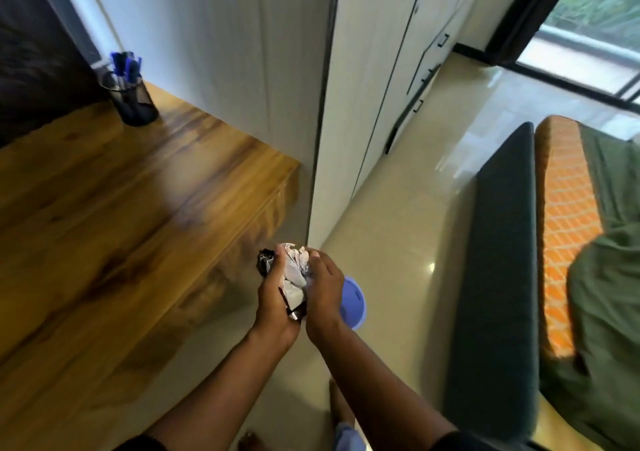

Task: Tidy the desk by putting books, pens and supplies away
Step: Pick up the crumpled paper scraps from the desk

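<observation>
Open floor [408,228] beside desk [114,208]

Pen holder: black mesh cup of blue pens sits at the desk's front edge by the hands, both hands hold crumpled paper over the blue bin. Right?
One thing is off. In the head view the pen holder stands at the far back of the desk, by the wall, well away from the hands. The rest holds: left hand and right hand hold the crumpled paper over the blue bin.

I'm standing in a bedroom at home. My wooden desk [114,208] sits against the white wall with a mesh pen holder [133,98] on it, a tall white wardrobe [388,69] beside it, and a bed [568,242] with an orange-patterned mattress near the window [595,24].
</observation>
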{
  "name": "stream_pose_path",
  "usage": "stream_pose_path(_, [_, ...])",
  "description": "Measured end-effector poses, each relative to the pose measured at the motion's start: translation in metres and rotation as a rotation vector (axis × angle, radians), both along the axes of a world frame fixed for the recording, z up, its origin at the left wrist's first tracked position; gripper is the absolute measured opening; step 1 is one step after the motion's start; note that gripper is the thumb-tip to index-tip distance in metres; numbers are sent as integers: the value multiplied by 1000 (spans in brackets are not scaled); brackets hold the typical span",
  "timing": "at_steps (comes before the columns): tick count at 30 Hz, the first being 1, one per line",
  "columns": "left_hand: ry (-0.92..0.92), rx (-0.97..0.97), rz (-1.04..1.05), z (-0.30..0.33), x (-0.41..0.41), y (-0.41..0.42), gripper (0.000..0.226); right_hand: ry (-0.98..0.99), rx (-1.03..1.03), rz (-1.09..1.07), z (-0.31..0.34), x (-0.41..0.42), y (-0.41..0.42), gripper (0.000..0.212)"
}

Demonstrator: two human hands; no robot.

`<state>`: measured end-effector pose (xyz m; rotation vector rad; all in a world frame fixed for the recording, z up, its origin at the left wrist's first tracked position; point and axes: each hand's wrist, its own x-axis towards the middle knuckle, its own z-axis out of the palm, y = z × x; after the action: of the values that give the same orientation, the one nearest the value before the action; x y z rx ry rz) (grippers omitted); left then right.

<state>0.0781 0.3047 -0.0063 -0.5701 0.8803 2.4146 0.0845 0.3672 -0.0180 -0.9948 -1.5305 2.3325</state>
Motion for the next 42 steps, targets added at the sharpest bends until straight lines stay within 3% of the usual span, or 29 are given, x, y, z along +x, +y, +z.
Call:
stream_pose_path(7, [-13,-12,-58,-78,-12,69,76,-91,-284,-42,-82,-3,88,39])
stream_pose_path(10, [-19,-102,-73,-123,-16,99,73,-109,-358,0,-126,-8,120,42])
stream_pose_path(12, [-16,-175,-104,-161,-18,118,67,-114,-414,12,-161,-9,141,30])
stream_pose_path(17, [-79,-313,-173,-257,-18,148,89,-180,-545,57,-261,-3,190,38])
stream_pose_path(20, [-129,-335,-212,-308,-13,160,69,-262,-570,66,-317,2,207,54])
stream_pose_path(24, [-185,-351,-278,-369,-18,171,58,-328,-574,92,-383,3,224,50])
stream_pose_path(31, [-223,-335,-307,-441,-36,181,69,-359,-611,122,-452,-8,242,46])
stream_pose_path(42, [-337,-189,-161,-496,-42,179,90,-505,-621,47,-519,-21,246,45])
